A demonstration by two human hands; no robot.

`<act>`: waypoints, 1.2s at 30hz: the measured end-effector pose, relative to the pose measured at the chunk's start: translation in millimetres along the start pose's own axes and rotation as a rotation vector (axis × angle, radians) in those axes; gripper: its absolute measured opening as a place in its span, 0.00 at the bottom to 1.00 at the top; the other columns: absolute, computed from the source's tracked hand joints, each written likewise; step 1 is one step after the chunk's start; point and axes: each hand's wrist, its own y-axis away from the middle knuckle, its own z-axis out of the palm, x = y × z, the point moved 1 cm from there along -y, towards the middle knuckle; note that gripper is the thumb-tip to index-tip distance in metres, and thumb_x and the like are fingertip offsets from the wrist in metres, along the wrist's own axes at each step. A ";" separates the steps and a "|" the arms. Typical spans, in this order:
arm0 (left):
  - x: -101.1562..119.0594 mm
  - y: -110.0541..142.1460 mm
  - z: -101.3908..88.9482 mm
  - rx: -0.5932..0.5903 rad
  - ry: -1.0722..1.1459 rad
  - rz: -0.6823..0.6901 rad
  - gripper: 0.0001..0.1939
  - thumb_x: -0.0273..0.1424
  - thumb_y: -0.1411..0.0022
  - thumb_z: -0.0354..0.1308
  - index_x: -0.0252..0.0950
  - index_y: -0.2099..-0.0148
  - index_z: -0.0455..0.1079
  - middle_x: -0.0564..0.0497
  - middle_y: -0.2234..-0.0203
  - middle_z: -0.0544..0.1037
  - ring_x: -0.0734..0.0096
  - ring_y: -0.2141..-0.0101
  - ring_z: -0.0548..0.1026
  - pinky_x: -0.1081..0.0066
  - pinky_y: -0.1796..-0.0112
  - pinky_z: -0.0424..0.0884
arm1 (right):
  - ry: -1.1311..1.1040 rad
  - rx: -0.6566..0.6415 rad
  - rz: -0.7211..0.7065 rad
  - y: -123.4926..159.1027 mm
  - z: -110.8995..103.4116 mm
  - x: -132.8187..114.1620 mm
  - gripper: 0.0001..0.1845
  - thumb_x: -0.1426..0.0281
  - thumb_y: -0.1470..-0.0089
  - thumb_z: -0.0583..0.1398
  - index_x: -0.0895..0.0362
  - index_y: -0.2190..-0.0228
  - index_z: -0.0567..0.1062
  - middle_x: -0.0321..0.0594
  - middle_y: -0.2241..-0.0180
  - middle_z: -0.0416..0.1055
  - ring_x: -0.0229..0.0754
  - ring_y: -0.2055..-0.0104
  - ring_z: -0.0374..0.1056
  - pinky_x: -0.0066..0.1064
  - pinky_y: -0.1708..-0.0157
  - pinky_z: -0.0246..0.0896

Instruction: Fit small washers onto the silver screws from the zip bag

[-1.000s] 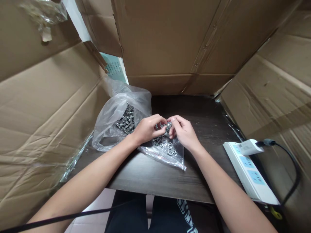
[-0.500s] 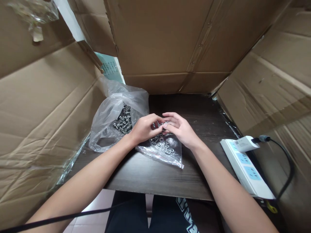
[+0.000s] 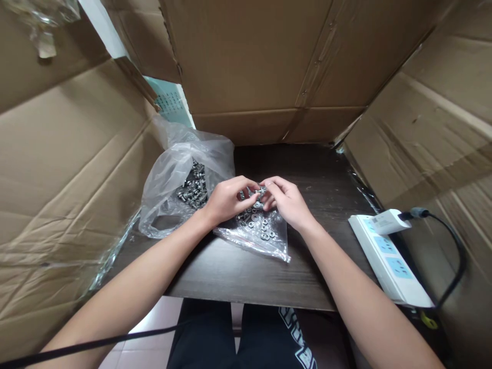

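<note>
Between the fingertips of both hands, above a small clear plastic bag, is a small shiny metal bolt (image 3: 261, 190). My left hand (image 3: 227, 200) pinches its left end with thumb and fingers. From the other side, the fingers of my right hand (image 3: 287, 201) close on its right end; whether a nut is on it is too small to tell. The flat clear bag (image 3: 269, 251) beneath bears loose nuts (image 3: 265, 236), washers (image 3: 254, 219) and other small metal parts, partly hidden by my hands.
Left of my hands stands a larger open plastic bag (image 3: 154, 192) with many bolts (image 3: 194, 189). A white power strip (image 3: 392, 261) with a plugged-in adapter (image 3: 390, 222) lies at the right table edge. Cardboard walls (image 3: 246, 61) enclose the dark table (image 3: 230, 271) on three sides.
My right fingers opened and stretched out half a second ago, then curled back around the bolt's end. My left hand keeps its pinch. The whole view has shifted slightly.
</note>
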 end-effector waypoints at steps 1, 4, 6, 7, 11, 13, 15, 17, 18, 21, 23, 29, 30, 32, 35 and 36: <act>-0.1 -0.1 -0.2 0.006 0.000 -0.001 0.04 0.27 0.36 0.62 0.33 0.58 0.74 0.50 0.68 0.79 0.78 0.72 0.75 0.79 0.71 0.72 | -0.042 -0.018 0.008 -0.1 0.0 -0.3 0.15 0.58 0.45 0.65 0.56 0.62 0.75 0.35 0.73 0.74 0.38 0.75 0.72 0.31 0.73 0.71; -0.5 0.0 -0.3 0.010 0.000 0.005 0.04 0.27 0.36 0.62 0.33 0.58 0.74 0.50 0.68 0.79 0.78 0.72 0.75 0.79 0.71 0.71 | -0.152 -0.093 0.000 -0.6 0.1 -1.3 0.20 0.62 0.53 0.71 0.55 0.59 0.75 0.37 0.66 0.76 0.40 0.67 0.76 0.32 0.66 0.74; -0.7 0.1 -0.3 0.006 -0.001 0.009 0.05 0.27 0.36 0.63 0.33 0.58 0.74 0.50 0.68 0.79 0.78 0.72 0.75 0.79 0.71 0.72 | -0.142 -0.085 0.014 -1.2 0.0 -0.8 0.18 0.61 0.51 0.69 0.56 0.60 0.75 0.35 0.71 0.75 0.39 0.72 0.74 0.32 0.69 0.74; -0.7 0.1 -0.3 0.004 -0.003 0.010 0.05 0.28 0.36 0.63 0.33 0.58 0.74 0.50 0.68 0.79 0.78 0.72 0.75 0.78 0.70 0.72 | -0.123 -0.064 0.033 -1.5 -0.1 -0.3 0.16 0.60 0.49 0.68 0.56 0.62 0.75 0.34 0.75 0.73 0.38 0.75 0.72 0.32 0.71 0.73; -0.7 0.2 -0.7 0.005 -0.007 0.009 0.05 0.28 0.35 0.63 0.33 0.58 0.75 0.50 0.68 0.80 0.77 0.72 0.76 0.78 0.71 0.72 | -0.146 -0.036 0.056 -0.7 0.3 -0.5 0.16 0.60 0.48 0.67 0.55 0.60 0.75 0.38 0.69 0.76 0.42 0.69 0.75 0.34 0.71 0.74; -0.6 0.3 -0.9 0.004 0.001 0.011 0.05 0.28 0.35 0.62 0.33 0.57 0.75 0.49 0.67 0.80 0.77 0.72 0.76 0.78 0.71 0.72 | -0.200 -0.086 0.009 0.0 0.8 -1.6 0.22 0.63 0.54 0.71 0.54 0.56 0.75 0.40 0.61 0.77 0.44 0.61 0.76 0.36 0.65 0.77; 0.0 0.3 -1.0 -0.006 0.003 0.014 0.05 0.28 0.35 0.62 0.33 0.57 0.75 0.49 0.67 0.80 0.77 0.72 0.76 0.78 0.71 0.72 | -0.194 -0.103 -0.022 -0.3 0.9 -1.5 0.24 0.64 0.56 0.72 0.54 0.56 0.75 0.40 0.62 0.78 0.44 0.61 0.76 0.37 0.62 0.77; 0.7 0.2 -0.8 -0.020 0.002 0.013 0.05 0.28 0.35 0.61 0.33 0.58 0.76 0.50 0.68 0.80 0.77 0.72 0.76 0.77 0.71 0.72 | -0.132 -0.048 -0.005 -1.4 0.1 0.0 0.20 0.60 0.53 0.71 0.56 0.61 0.75 0.38 0.70 0.77 0.43 0.68 0.75 0.37 0.66 0.76; 0.9 0.1 -0.7 -0.025 0.002 0.011 0.05 0.28 0.34 0.61 0.33 0.58 0.76 0.50 0.68 0.80 0.77 0.72 0.76 0.77 0.71 0.72 | -0.108 -0.008 0.012 -2.0 -0.4 0.8 0.18 0.59 0.51 0.70 0.56 0.64 0.75 0.37 0.74 0.75 0.42 0.72 0.74 0.36 0.69 0.76; 0.7 0.2 -0.5 -0.019 0.002 0.001 0.05 0.28 0.34 0.61 0.33 0.57 0.76 0.49 0.68 0.80 0.77 0.72 0.76 0.77 0.70 0.73 | -0.122 0.021 0.020 -2.2 -1.2 1.0 0.17 0.58 0.51 0.70 0.56 0.66 0.76 0.40 0.70 0.77 0.44 0.67 0.76 0.35 0.68 0.76; -0.2 0.4 -0.5 -0.012 -0.002 -0.001 0.05 0.28 0.35 0.62 0.33 0.57 0.76 0.49 0.67 0.81 0.77 0.72 0.76 0.77 0.70 0.72 | -0.154 -0.043 -0.023 -1.3 -0.6 -0.3 0.19 0.61 0.55 0.72 0.55 0.63 0.77 0.42 0.62 0.78 0.46 0.59 0.77 0.36 0.62 0.77; -1.8 0.9 -0.8 -0.018 -0.003 0.001 0.05 0.28 0.35 0.62 0.33 0.58 0.76 0.50 0.68 0.80 0.77 0.73 0.75 0.78 0.70 0.72 | -0.029 0.029 -0.002 0.0 0.0 -0.1 0.16 0.56 0.47 0.66 0.56 0.66 0.75 0.39 0.73 0.75 0.43 0.71 0.74 0.35 0.72 0.74; -2.0 1.0 -1.0 -0.012 -0.002 -0.001 0.05 0.28 0.35 0.62 0.33 0.58 0.76 0.50 0.68 0.80 0.77 0.73 0.75 0.78 0.70 0.72 | -0.036 0.028 -0.017 0.4 0.3 -0.8 0.16 0.57 0.47 0.66 0.56 0.65 0.75 0.41 0.70 0.76 0.44 0.68 0.75 0.35 0.71 0.74; -2.6 1.3 -1.2 -0.004 -0.003 -0.002 0.05 0.28 0.36 0.63 0.33 0.57 0.76 0.49 0.68 0.81 0.77 0.73 0.76 0.77 0.70 0.72 | -0.075 -0.034 -0.072 1.3 1.4 -2.6 0.19 0.61 0.51 0.70 0.55 0.60 0.75 0.43 0.60 0.77 0.47 0.57 0.75 0.36 0.65 0.76; -3.1 1.7 -0.9 -0.016 -0.007 -0.001 0.05 0.28 0.36 0.63 0.33 0.58 0.76 0.50 0.68 0.80 0.77 0.73 0.75 0.77 0.70 0.72 | -0.072 -0.094 -0.098 1.3 2.6 -2.4 0.21 0.64 0.53 0.71 0.54 0.58 0.74 0.42 0.61 0.78 0.46 0.59 0.76 0.37 0.63 0.76; -2.9 1.7 -0.7 -0.023 -0.007 -0.002 0.05 0.28 0.36 0.63 0.33 0.58 0.76 0.50 0.69 0.80 0.77 0.73 0.75 0.77 0.70 0.72 | -0.044 -0.073 -0.080 0.7 2.6 -1.2 0.18 0.62 0.50 0.69 0.55 0.60 0.74 0.40 0.67 0.77 0.44 0.65 0.76 0.36 0.66 0.75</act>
